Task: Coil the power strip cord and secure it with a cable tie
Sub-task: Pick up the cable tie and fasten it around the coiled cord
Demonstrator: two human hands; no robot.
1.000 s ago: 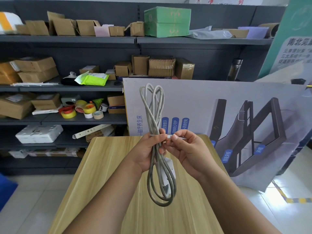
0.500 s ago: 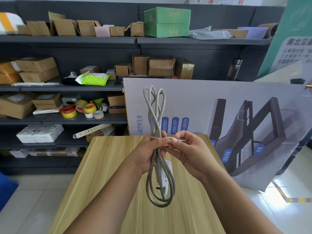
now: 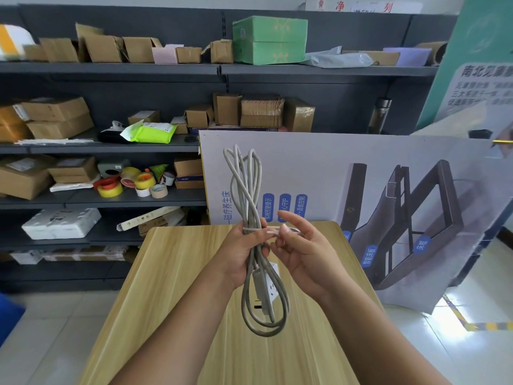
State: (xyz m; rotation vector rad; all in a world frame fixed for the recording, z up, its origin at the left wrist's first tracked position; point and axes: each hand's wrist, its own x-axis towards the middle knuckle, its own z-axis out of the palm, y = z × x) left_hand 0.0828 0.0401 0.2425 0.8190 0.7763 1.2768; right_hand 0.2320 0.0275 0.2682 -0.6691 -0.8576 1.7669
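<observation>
A grey power strip cord (image 3: 244,179) is gathered into long loops and held upright above the wooden table (image 3: 172,287). My left hand (image 3: 238,254) is closed around the middle of the bundle. The white power strip body (image 3: 266,287) hangs among the lower loops. A thin white cable tie (image 3: 263,231) circles the bundle at my left thumb and sticks out to the right. My right hand (image 3: 302,254) pinches the tie's free end between thumb and fingers, with the forefinger raised.
A large printed board (image 3: 361,176) leans behind the table's far edge. Dark shelves (image 3: 111,145) at the back hold cardboard boxes, tape rolls (image 3: 127,184) and a green box (image 3: 269,40). Pale tiled floor lies on both sides of the table.
The cord bundle has tilted and shifted slightly. My right hand has loosened from a tight pinch, its forefinger now lifted, and the tie's tail has drawn further right.
</observation>
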